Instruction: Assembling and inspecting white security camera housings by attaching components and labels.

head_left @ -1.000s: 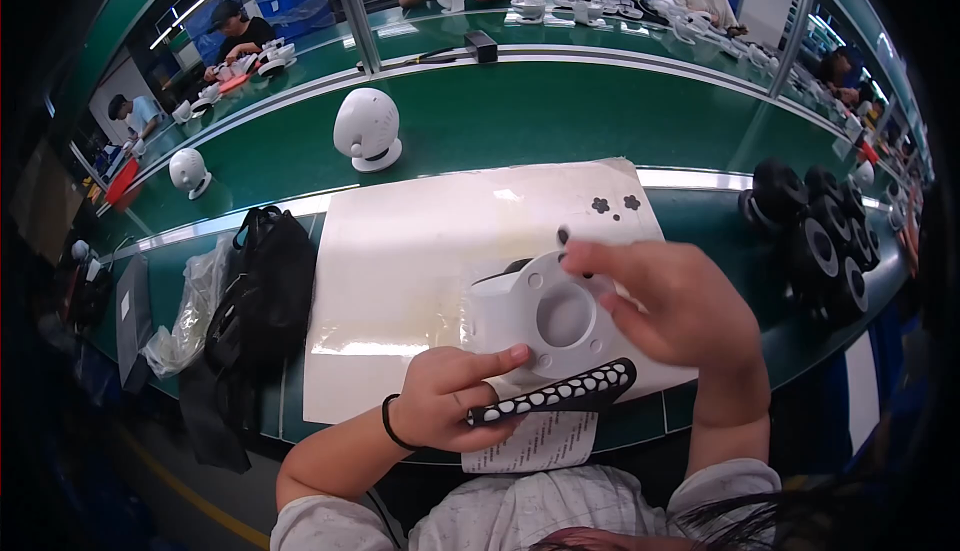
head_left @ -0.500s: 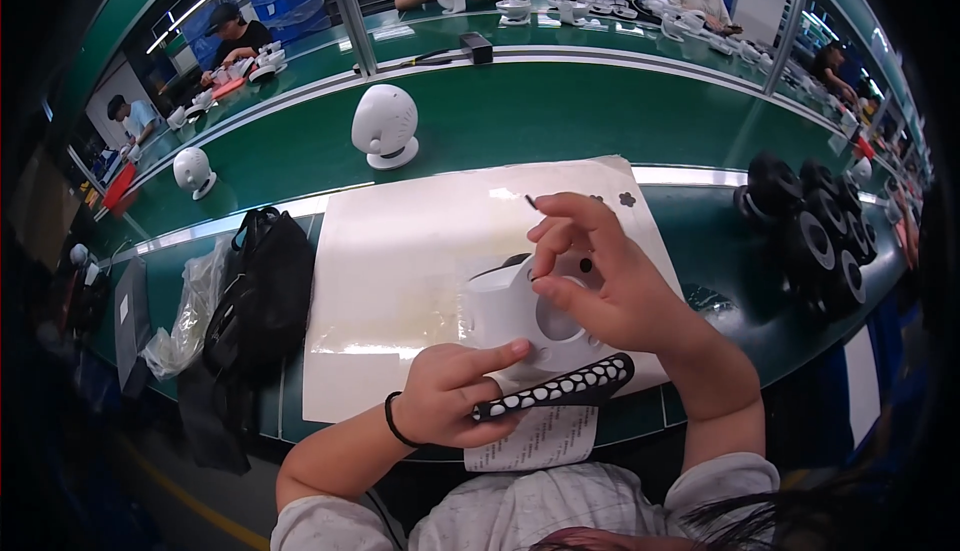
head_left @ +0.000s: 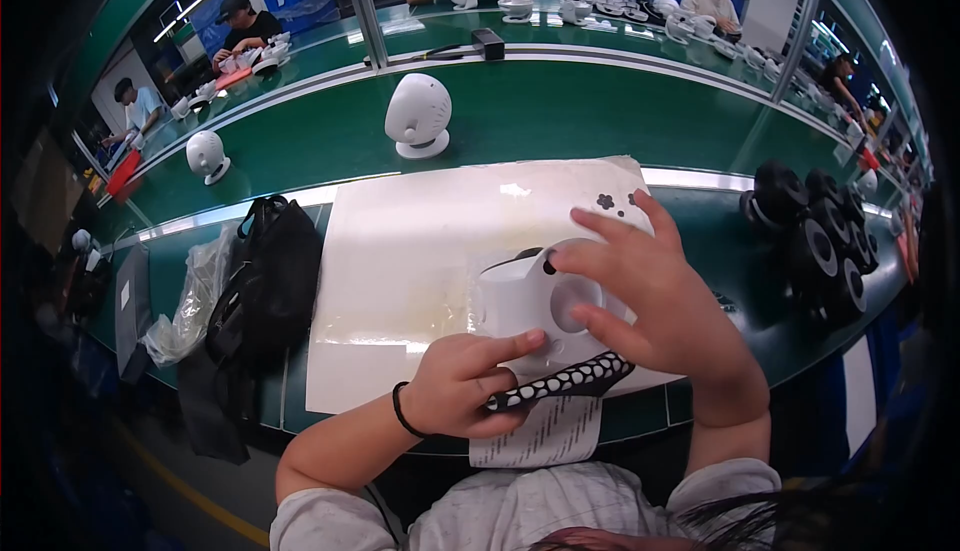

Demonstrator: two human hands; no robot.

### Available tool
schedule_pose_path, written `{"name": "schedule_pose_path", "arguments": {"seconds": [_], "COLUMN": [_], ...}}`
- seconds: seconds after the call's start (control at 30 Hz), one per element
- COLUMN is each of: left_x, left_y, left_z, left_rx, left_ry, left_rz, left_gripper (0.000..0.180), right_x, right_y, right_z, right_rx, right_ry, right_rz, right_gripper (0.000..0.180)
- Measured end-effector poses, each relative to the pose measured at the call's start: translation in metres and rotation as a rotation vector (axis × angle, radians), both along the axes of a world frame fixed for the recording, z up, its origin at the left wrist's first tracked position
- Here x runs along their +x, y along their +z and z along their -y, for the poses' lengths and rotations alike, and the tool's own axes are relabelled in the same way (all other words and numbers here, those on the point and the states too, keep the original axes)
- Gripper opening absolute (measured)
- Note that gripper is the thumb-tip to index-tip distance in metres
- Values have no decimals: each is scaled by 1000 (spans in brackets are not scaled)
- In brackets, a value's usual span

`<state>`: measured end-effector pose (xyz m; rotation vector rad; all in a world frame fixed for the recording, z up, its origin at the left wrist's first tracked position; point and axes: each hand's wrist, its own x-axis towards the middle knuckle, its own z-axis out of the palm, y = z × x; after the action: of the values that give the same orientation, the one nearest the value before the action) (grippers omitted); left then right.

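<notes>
Head view, looking down: both hands meet on a white camera housing (head_left: 530, 301), a rounded, glossy plastic shell with a circular recess on its face and a small dark spot near its top edge. The right hand (head_left: 650, 301) lies over the housing from the 3 o'clock side with its fingers spread wide, the thumb and forefinger bracketing the round recess. The left hand (head_left: 465, 386) comes in from 7 o'clock; its forefinger presses against the lower edge of the housing, while the other fingers curl around a black strip with white dots (head_left: 560, 383), held flat under the shell. A dark band circles the left wrist.

The housing sits at the near edge of a white mat (head_left: 420, 241) spread on the green desk (head_left: 540, 116). At 6 o'clock from the hands, a printed paper slip (head_left: 540, 436) hangs over the desk's edge. At 12 o'clock on the mat lie two small black flower-shaped parts (head_left: 605, 201). At 9 o'clock rests a black bag (head_left: 265, 281), with a clear plastic bag (head_left: 195, 296) just beside it. At 3 o'clock stands a cluster of black round parts (head_left: 815, 236). Farther off at 12 o'clock, a finished white dome-shaped unit (head_left: 418, 116) stands upright on the green belt, and another white unit (head_left: 205, 154) stands at 10 o'clock. Other people work at benches beyond.
</notes>
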<state>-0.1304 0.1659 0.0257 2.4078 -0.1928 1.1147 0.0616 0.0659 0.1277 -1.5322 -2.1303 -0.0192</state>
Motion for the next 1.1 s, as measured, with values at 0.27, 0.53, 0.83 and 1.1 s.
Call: {"name": "schedule_pose_path", "arguments": {"seconds": [0.27,0.53,0.83,1.1], "left_x": [3,3,4,5], "left_y": [-1,-1,4,7], "left_z": [1,-3,-2,-2], "left_rx": [-37,-57,-121,-92], "left_ry": [-12,-40,-58,-46], "left_rz": [-22,-41,-52,-46], "left_gripper": [22,18,11,13], "right_x": [1,4,-2,-7], "right_y": [-35,-50,-55,-69], "right_z": [13,16,27,27], "right_rx": [-53,-27,331,443], "right_ry": [65,64,-11,24], "right_rz": [-275,-286,126,-131], "right_gripper": [7,13,27,22]}}
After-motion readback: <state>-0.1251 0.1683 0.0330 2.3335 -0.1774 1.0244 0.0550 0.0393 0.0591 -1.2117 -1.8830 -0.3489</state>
